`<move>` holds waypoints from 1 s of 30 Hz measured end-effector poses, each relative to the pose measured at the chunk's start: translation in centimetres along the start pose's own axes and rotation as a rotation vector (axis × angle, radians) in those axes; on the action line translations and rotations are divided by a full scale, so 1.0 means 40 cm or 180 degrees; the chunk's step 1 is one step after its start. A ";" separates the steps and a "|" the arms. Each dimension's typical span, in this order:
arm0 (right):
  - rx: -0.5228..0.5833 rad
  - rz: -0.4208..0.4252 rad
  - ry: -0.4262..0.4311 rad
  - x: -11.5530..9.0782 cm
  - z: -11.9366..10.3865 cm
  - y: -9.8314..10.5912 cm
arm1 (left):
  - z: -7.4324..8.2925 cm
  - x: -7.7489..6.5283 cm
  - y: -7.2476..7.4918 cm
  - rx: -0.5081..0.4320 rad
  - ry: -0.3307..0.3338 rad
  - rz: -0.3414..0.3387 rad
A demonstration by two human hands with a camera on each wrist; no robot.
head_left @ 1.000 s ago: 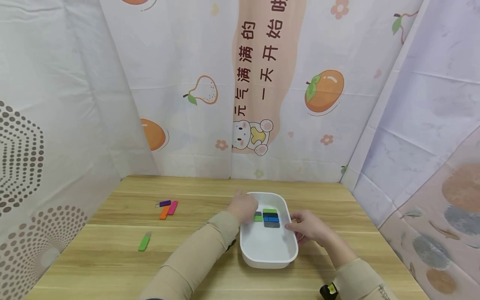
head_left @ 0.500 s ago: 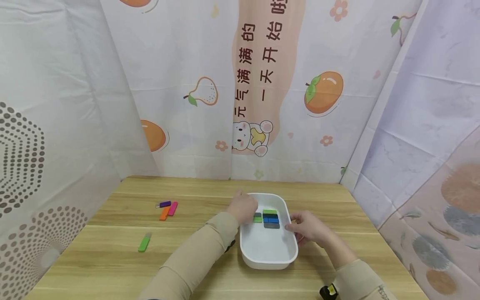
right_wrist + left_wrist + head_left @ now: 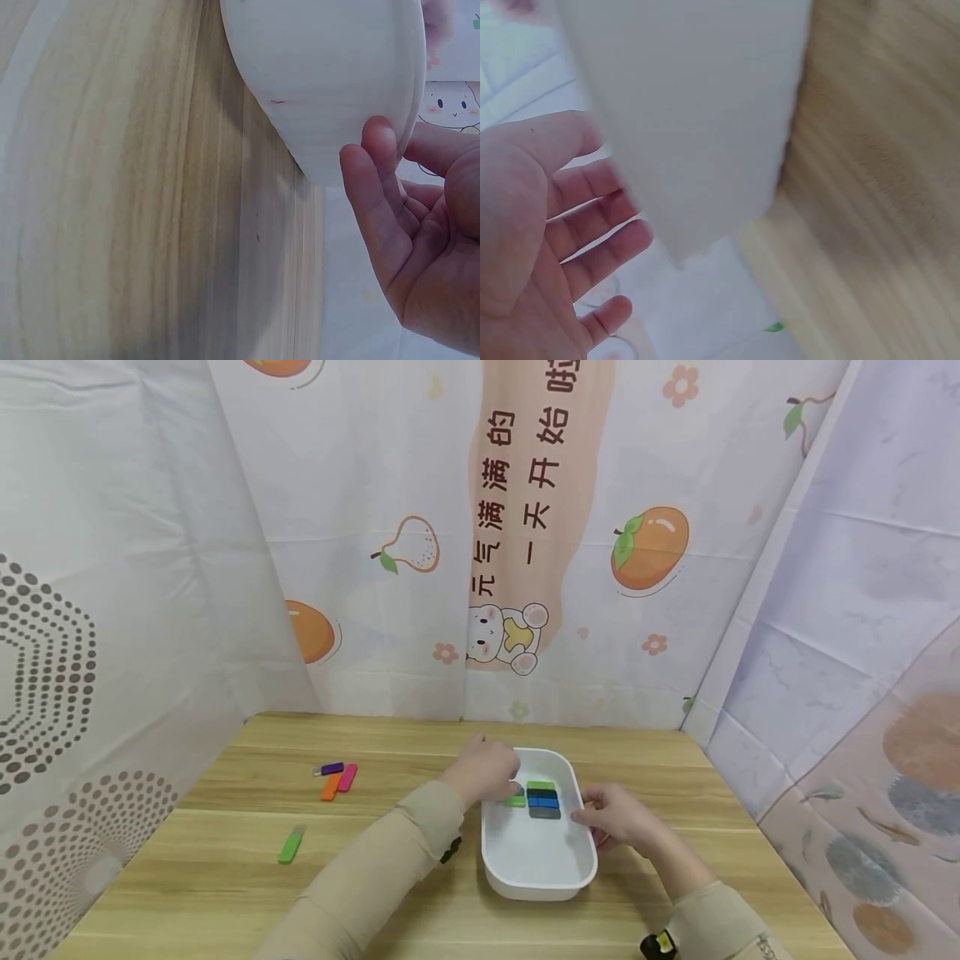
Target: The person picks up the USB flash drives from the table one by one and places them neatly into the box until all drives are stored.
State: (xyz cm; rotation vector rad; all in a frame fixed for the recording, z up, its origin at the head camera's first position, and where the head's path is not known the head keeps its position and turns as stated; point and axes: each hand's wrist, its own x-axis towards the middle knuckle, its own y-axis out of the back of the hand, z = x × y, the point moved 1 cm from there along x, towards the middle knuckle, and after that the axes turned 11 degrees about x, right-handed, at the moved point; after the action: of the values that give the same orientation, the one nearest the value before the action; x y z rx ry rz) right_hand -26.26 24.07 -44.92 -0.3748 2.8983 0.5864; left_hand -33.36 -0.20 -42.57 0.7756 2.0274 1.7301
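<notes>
A white plastic box [image 3: 542,860] stands on the wooden table, holding several USB flash drives in its far half: a light green flash drive [image 3: 540,785], a blue one [image 3: 548,803] and a grey one [image 3: 544,813] among them. My left hand [image 3: 486,770] reaches over the box's left rim, beside another green flash drive [image 3: 514,802]. In the left wrist view its fingers [image 3: 604,259] spread loosely, while the thumb and index tips are hidden behind the box wall. My right hand [image 3: 420,217] holds the right rim, thumb inside and fingers against the outer wall.
On the table's left lie a purple flash drive [image 3: 328,769], an orange one [image 3: 331,787] and a pink one [image 3: 347,777] close together. Nearer the front lies a green flash drive [image 3: 291,845]. A printed curtain [image 3: 375,635] hangs behind the table.
My left hand has drawn back slightly up and left from the flash drives inside the box. My right hand stays on the rim, and the loose flash drives lie as before.
</notes>
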 end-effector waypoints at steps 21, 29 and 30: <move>0.0021 -0.0096 0.0094 -0.001 0.008 -0.001 | -0.083 -0.145 0.124 0.0093 0.0020 0.0307; 0.0045 -0.0084 0.0092 0.000 0.010 0.002 | -0.136 -0.215 0.140 0.0148 -0.0017 0.0479; 0.0050 -0.0077 0.0087 0.000 0.010 0.003 | -0.143 -0.224 0.142 0.0131 -0.0023 0.0473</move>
State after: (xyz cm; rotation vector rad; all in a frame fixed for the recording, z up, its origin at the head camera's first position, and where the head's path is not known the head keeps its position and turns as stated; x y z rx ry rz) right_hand -26.25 24.35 -45.23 -0.4184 2.9180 0.5588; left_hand -28.80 -9.65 -36.65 0.9666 2.0528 1.7662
